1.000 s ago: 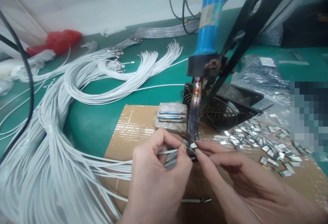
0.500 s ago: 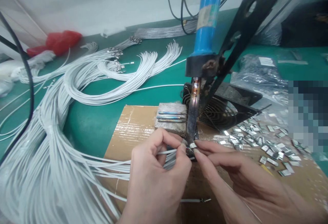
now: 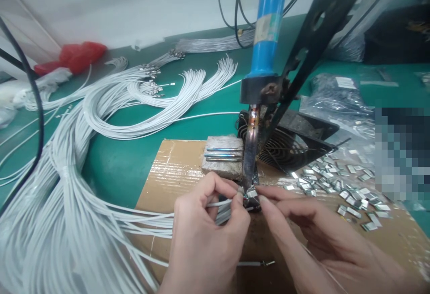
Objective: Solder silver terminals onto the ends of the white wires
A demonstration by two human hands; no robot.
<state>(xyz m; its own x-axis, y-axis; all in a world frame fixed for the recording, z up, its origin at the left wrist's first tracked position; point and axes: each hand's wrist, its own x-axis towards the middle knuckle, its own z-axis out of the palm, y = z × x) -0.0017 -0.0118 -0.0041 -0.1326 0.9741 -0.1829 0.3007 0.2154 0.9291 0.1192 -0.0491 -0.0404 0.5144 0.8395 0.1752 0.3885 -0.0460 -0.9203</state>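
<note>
My left hand is closed round several white cables, with one cable's end pinched between thumb and forefinger. Facing it, my right hand pinches a small metal connector between its fingertips. The cable end and the connector meet just below the tip of a blue-handled soldering iron; whether the tip touches them I cannot tell. A thin pale strand runs along my right palm. Below my hands, one cable end with bare metal sticks out. My fingers partly hide the joint.
A large bundle of white cables covers the left. Loose metal connectors lie scattered on the cardboard at right. Behind the iron, held by a black bracket, stands a fan. A grey block carries thin metal rods.
The view has shifted slightly, so the iron appears a little further left. Both hands keep their pinches, and more of the connector shows beside the iron's tip.
</note>
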